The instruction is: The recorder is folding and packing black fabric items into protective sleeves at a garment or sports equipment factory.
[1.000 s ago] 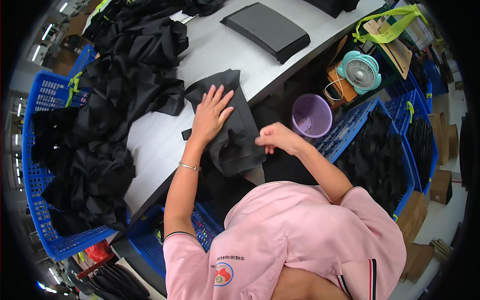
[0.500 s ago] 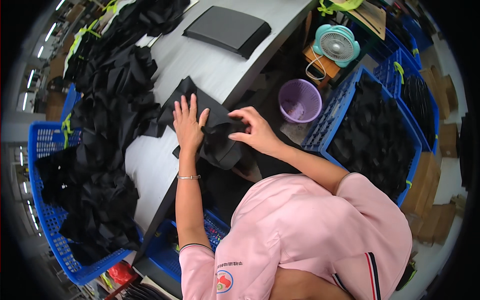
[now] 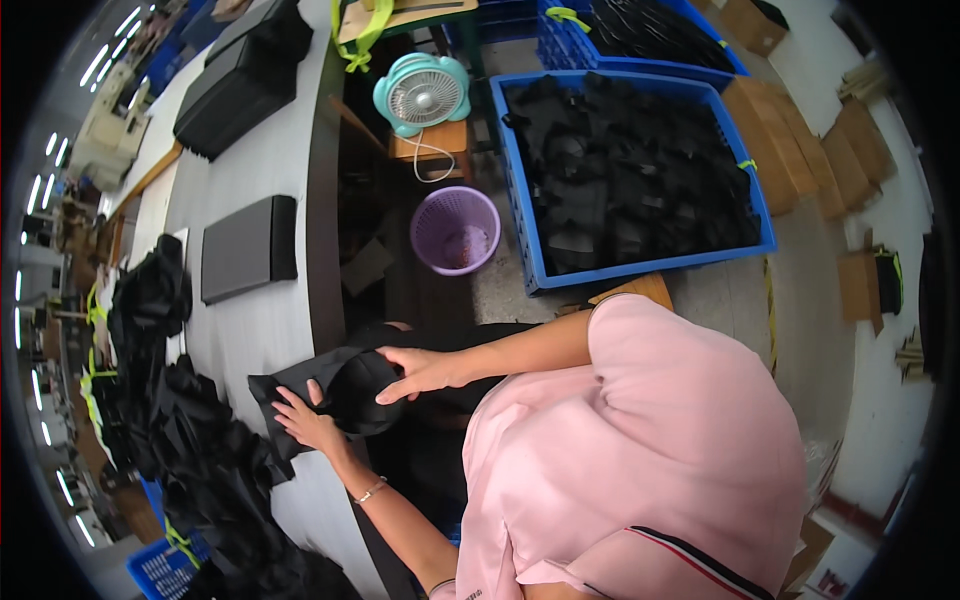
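A black fabric piece (image 3: 345,365) lies at the table's near edge, its near part raised in a curved fold. My left hand (image 3: 308,420) rests on it with fingers spread. On the fold's right side, my right hand (image 3: 425,370) grips the cloth between thumb and fingers. Left of my hands, a long heap of black fabric pieces (image 3: 195,420) runs along the grey table (image 3: 235,345). Farther up the table sits a neat stack of flat dark pieces (image 3: 250,248). The underside of the held fabric is hidden.
A purple basket (image 3: 455,230) stands on the floor beyond my right hand. Behind it, a turquoise fan (image 3: 424,95) sits on a small wooden stool (image 3: 440,150). A blue crate (image 3: 650,262) full of black pieces is to the right, with cardboard boxes (image 3: 765,140) beside it.
My view has swung to the right, bringing the large crate nearer the middle. My right hand, loosely curved beside the fabric before, now grips its folded edge; my left hand stays spread on it.
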A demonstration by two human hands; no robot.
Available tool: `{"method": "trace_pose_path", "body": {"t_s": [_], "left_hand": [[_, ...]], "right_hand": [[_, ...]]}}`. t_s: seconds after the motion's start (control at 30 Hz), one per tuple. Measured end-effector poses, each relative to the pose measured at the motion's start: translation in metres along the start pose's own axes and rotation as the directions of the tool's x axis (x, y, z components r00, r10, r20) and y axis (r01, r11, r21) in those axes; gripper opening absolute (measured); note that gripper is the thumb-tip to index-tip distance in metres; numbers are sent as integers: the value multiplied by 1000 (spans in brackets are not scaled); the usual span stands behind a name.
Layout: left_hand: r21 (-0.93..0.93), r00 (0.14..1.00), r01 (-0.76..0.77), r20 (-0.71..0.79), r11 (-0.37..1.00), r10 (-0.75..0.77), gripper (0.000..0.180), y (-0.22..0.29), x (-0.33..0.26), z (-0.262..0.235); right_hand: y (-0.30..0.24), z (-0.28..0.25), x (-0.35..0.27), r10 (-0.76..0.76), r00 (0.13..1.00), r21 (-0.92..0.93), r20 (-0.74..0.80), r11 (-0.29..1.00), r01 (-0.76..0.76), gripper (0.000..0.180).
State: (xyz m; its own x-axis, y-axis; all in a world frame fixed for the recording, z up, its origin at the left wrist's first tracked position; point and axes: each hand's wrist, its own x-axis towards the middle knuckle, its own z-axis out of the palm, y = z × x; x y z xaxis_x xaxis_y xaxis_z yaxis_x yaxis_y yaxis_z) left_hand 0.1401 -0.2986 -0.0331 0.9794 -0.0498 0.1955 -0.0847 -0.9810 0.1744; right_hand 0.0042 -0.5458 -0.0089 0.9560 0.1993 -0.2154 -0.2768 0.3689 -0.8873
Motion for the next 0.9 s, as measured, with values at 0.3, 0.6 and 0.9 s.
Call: {"method": "trace_pose_path", "body": {"t_s": [0.3,0.6,0.9], "left_hand": [[-901,969,76,168,426,182,33,153,-119,-98],[-903,422,330,-121,-277,898,35,153,-191,-169],[-970,273,191,200,151,941,25,163,-173,-202]], "right_hand": [[26,-109,-28,-66,777,269,-626,917,295,39],[-21,-360,-271,-57,61,-5,-997,770,638,25],[-85,-519,-317,-191,-168,-239,-967,907,346,45]]}}
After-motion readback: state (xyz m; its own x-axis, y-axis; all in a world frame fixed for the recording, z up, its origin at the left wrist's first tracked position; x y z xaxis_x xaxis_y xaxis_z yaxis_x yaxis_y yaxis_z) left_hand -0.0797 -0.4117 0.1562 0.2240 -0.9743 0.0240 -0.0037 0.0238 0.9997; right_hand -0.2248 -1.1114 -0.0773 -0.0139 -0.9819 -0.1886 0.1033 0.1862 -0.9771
